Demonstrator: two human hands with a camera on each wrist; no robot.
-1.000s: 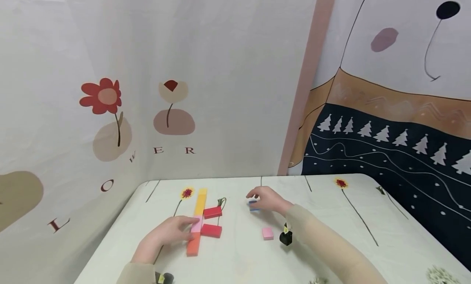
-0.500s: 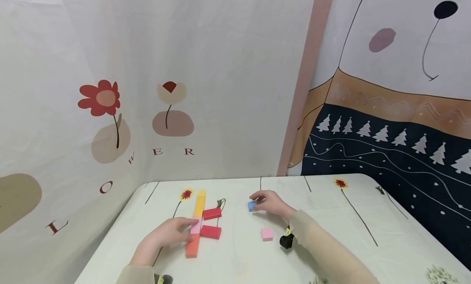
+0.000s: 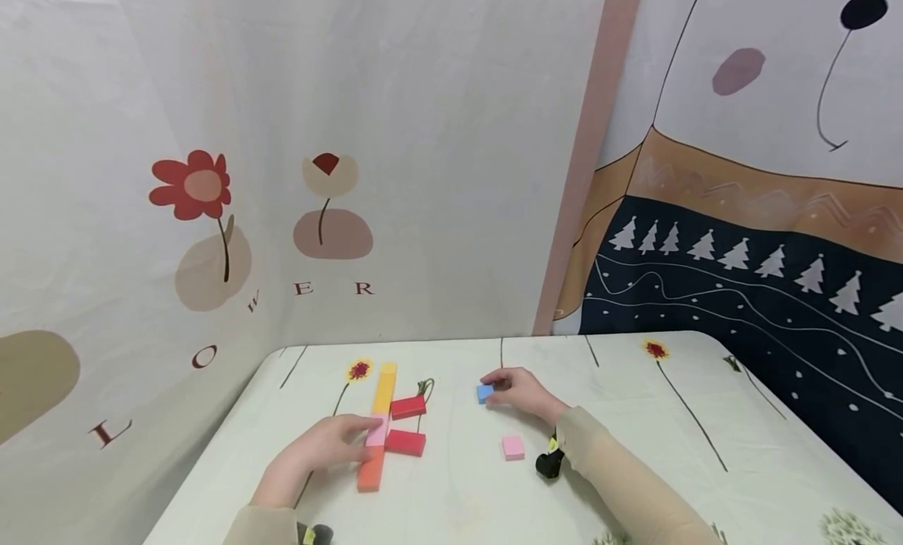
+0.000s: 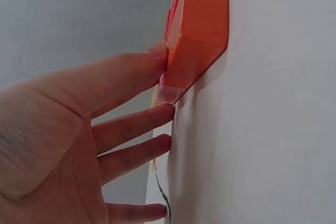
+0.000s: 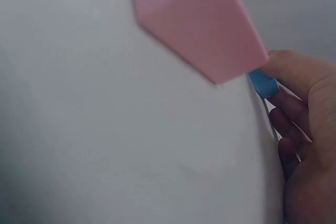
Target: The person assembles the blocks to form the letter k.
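In the head view my left hand (image 3: 330,445) rests at a row of flat blocks, its straight fingers touching around the pink block (image 3: 377,431) in the middle. A yellow block (image 3: 384,392) extends the row at the far end, an orange block (image 3: 370,470) at the near end. The left wrist view shows the thumb against the orange block (image 4: 205,17) and the other fingers outstretched. At the table's middle, my right hand (image 3: 522,392) pinches a small blue block (image 3: 484,394) between thumb and fingers. That blue block (image 5: 263,83) is partly hidden behind a pink one in the right wrist view.
Two red blocks, a farther one (image 3: 408,407) and a nearer one (image 3: 405,443), lie against the row's right side. A loose pink block (image 3: 513,448) lies on the flower-printed tabletop (image 3: 458,490) nearer than my right hand. A printed curtain (image 3: 437,176) stands behind.
My right hand has shifted slightly right and turned, so more of the blue block shows beside its fingertips. The left hand and the row of blocks hold still.
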